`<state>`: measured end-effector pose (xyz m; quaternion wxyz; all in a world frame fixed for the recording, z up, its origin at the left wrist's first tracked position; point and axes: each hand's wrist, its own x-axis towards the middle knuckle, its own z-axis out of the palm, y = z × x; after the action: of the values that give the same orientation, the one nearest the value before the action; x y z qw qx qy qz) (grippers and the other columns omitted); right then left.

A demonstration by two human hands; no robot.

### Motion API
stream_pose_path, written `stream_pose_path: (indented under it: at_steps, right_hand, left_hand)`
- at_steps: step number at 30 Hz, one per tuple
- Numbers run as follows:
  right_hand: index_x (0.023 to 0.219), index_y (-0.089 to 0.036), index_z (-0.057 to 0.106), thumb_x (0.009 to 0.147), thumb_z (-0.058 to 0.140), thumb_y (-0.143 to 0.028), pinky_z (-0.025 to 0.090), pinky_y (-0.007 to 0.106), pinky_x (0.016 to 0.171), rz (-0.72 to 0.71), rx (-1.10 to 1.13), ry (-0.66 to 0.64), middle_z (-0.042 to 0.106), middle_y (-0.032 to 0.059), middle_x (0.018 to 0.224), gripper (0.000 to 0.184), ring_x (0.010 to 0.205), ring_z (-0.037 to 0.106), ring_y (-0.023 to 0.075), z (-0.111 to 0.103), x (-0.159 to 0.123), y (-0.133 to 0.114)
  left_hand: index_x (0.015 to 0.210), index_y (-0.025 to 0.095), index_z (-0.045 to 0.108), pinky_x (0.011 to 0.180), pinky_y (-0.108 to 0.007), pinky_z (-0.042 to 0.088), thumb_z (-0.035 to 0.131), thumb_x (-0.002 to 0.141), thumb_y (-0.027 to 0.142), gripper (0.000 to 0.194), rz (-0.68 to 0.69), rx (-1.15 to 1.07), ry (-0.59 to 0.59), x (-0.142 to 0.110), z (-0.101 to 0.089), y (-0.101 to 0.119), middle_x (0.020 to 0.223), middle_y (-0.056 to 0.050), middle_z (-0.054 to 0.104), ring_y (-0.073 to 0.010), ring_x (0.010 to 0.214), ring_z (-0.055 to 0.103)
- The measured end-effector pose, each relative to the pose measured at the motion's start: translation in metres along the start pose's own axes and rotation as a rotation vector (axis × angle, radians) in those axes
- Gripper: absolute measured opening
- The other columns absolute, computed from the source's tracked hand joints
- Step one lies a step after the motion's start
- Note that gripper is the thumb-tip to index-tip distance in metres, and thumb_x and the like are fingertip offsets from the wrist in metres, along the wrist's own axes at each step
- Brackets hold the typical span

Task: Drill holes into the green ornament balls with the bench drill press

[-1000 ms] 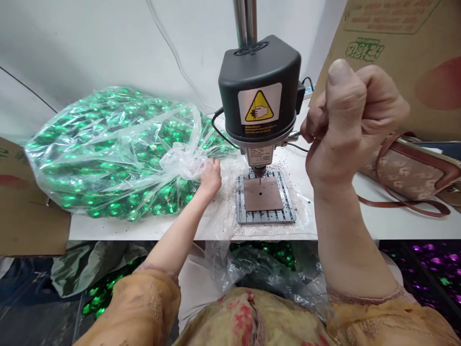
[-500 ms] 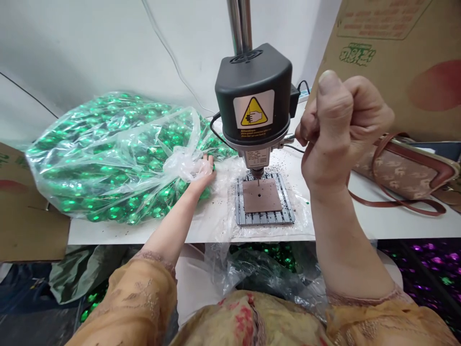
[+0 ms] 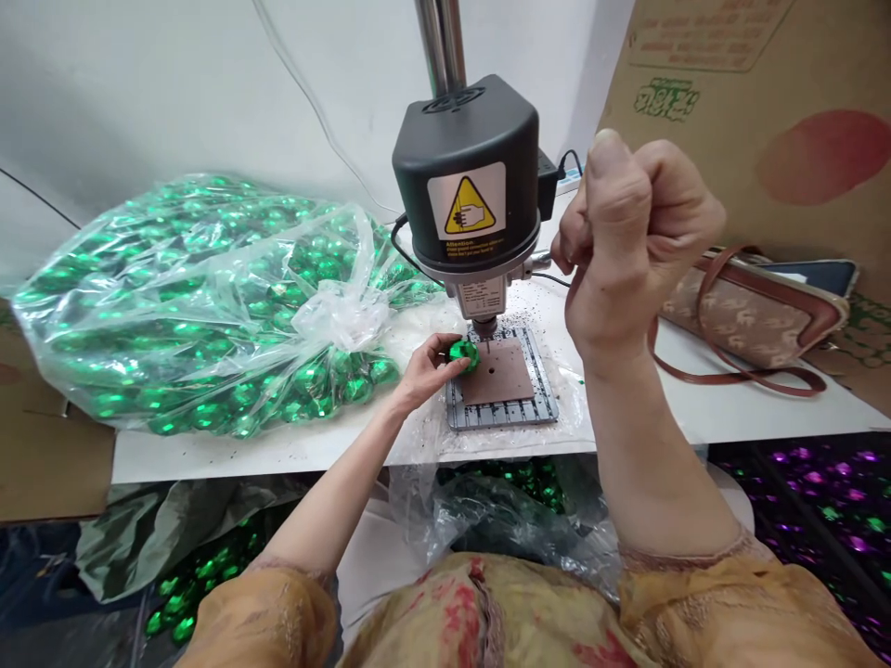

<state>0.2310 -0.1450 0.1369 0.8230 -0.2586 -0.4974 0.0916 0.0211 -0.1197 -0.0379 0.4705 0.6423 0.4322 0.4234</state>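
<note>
My left hand (image 3: 432, 365) pinches a shiny green faceted ball (image 3: 463, 354) between thumb and fingers, just left of the thin drill bit (image 3: 488, 348). Under the bit lies a brown square board (image 3: 511, 378) with a dark hole in it, on the slotted metal base (image 3: 501, 417) of a bench drill press (image 3: 473, 176). Raised at the drill's right side, my right hand (image 3: 633, 237) is closed in a fist at the drill's lever handle (image 3: 537, 263); the grip itself is hidden by the fingers.
A knotted clear plastic bag (image 3: 187, 297) full of green balls fills the table's left. A handbag (image 3: 755, 306) and a large carton (image 3: 738, 111) stand to the right. Crumpled plastic film (image 3: 501, 515) hangs below the table edge. Dark shavings lie around the base.
My left hand has moved right from the bag's knot to the drill bit, now clearly showing a green ball in its fingers. My right hand stays at the lever; the view has shifted slightly.
</note>
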Motion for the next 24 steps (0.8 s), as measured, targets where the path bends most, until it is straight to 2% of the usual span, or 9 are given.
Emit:
stream_pose_path:
  at_steps: [3,6,11,15,19,24]
  right_hand:
    - [0.066,-0.021,0.026,0.096,0.058,-0.039,0.029,0.023,0.051,-0.029,0.006,0.000,0.024,-0.0067,0.058,0.048,0.046,0.032,0.0002,-0.001,-0.001,0.000]
    - [0.065,-0.021,0.025,0.095,0.060,-0.041,0.028,0.024,0.051,-0.003,0.000,0.012,0.025,-0.0066,0.057,0.050,0.046,0.033,0.0005,0.000,-0.001,0.001]
    - [0.063,-0.021,0.025,0.092,0.064,-0.045,0.027,0.025,0.052,-0.002,0.061,0.020,0.024,-0.0065,0.055,0.054,0.045,0.032,0.0016,0.001,-0.002,-0.002]
    - [0.063,-0.021,0.023,0.090,0.062,-0.053,0.030,0.025,0.053,0.018,0.024,0.023,0.023,-0.0067,0.055,0.057,0.045,0.031,0.0007,0.002,-0.002,-0.004]
    - [0.062,-0.021,0.024,0.087,0.064,-0.055,0.028,0.025,0.052,0.014,0.053,0.019,0.024,-0.0072,0.054,0.058,0.044,0.032,0.0006,0.001,-0.002,-0.004]
    - [0.062,-0.021,0.025,0.093,0.062,-0.044,0.028,0.025,0.051,-0.002,0.052,0.014,0.026,-0.0072,0.054,0.053,0.045,0.033,0.0007,-0.002,-0.005,-0.003]
  left_hand:
    - [0.123,0.020,0.070,0.087,-0.035,0.058,0.086,0.078,0.052,0.058,0.008,0.074,-0.055,-0.002,0.006,0.000,0.111,-0.009,0.077,-0.0210,0.096,0.072]
    - [0.122,0.021,0.071,0.086,-0.034,0.057,0.086,0.078,0.049,0.055,0.047,0.129,-0.066,-0.003,0.012,0.006,0.112,-0.008,0.077,-0.0211,0.096,0.072]
    - [0.112,0.021,0.071,0.078,-0.031,0.055,0.089,0.074,0.041,0.047,0.108,0.278,-0.025,-0.003,0.024,0.017,0.103,-0.005,0.075,-0.0196,0.089,0.068]
    - [0.108,0.021,0.072,0.084,-0.035,0.055,0.088,0.074,0.037,0.040,0.191,0.381,0.020,-0.004,0.038,0.018,0.104,-0.006,0.071,-0.0224,0.095,0.067]
    - [0.119,0.023,0.068,0.093,-0.039,0.056,0.085,0.079,0.037,0.045,0.185,0.316,0.075,-0.010,0.054,0.009,0.116,-0.008,0.071,-0.0252,0.108,0.069]
    - [0.119,0.022,0.061,0.096,-0.041,0.058,0.087,0.079,0.043,0.052,0.116,0.166,0.151,-0.019,0.064,-0.004,0.114,-0.008,0.074,-0.0253,0.107,0.071]
